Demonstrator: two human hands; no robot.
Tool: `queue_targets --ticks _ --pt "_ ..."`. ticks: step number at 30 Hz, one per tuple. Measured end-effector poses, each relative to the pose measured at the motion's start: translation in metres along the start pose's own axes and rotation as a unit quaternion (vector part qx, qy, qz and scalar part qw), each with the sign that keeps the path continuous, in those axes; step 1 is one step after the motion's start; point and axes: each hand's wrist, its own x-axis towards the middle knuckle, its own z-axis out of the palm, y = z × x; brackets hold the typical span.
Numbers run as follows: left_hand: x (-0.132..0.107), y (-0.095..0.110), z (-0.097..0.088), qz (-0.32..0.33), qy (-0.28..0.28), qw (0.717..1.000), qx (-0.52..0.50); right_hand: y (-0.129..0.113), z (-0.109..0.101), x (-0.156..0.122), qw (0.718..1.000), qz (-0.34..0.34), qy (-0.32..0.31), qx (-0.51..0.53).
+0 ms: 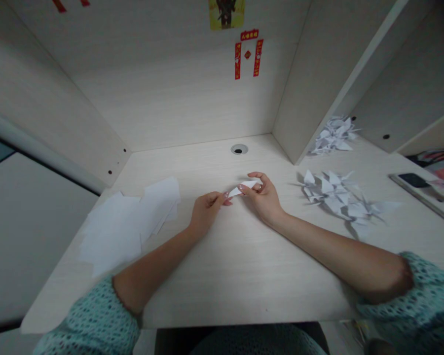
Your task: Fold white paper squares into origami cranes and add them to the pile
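Between my two hands, just above the middle of the desk, is a small folded white paper (248,184), slim and pointed. My left hand (208,206) pinches its left tip between thumb and fingers. On its other end, my right hand (263,196) grips with the thumb pressed on the paper and the index finger curled beyond it. Left of my hands lie loose stacks of white paper sheets (114,229). To the right, a pile of folded paper cranes (335,193) rests on the desk.
Another heap of folded white paper (335,134) sits further back beside the upright divider panel (299,93). A cable hole (239,149) is set near the back wall. At the far right edge is a tray (429,197) with a dark phone-like object (413,180) on it.
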Motion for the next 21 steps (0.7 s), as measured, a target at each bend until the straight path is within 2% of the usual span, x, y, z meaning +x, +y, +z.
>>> queue_targets --ticks 3,6,11,17,21 --pt "0.0003 -0.001 -0.0015 -0.001 0.043 0.997 -0.068 0.0008 -0.003 0.0042 1.0 0.002 0.018 0.002" --pt "0.0006 -0.0003 -0.0024 0.006 0.052 0.995 -0.09 0.0008 -0.0049 0.0059 1.0 -0.013 0.001 -0.01" --pt "0.0001 0.0021 -0.0016 0.015 0.025 1.0 -0.006 -0.001 -0.003 0.0015 0.998 -0.042 -0.05 -0.024" --pt "-0.0016 0.003 -0.0002 -0.022 0.007 1.0 0.007 -0.0013 -0.0036 0.0003 0.996 -0.063 -0.047 -0.046" --pt "-0.0017 0.0032 0.0006 -0.013 0.006 0.999 0.045 0.0008 -0.0059 0.0017 0.995 -0.074 -0.048 -0.056"
